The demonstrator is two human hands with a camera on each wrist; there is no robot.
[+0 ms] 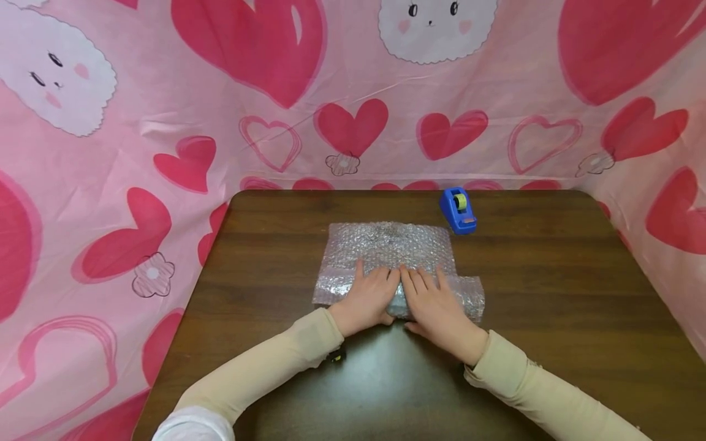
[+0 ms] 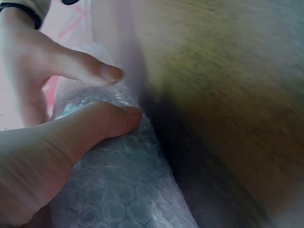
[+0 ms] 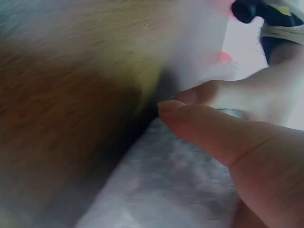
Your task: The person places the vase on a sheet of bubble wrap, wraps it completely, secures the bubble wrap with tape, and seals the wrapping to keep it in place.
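A sheet of clear bubble wrap lies on the table, its near edge folded into a thick roll that sticks out further on the right. My left hand grips this roll, fingers over the top and thumb on the near side. Beside it my right hand holds the roll the same way, and the two index fingers nearly meet. In the left wrist view the left thumb presses the bubbled surface. The right wrist view shows the right thumb at the roll's edge. Whatever is inside the roll is hidden.
A blue tape dispenser with a yellow roll stands behind the wrap, to the right. The dark wooden table reaches back to a pink cloth printed with hearts, which also hangs along both sides.
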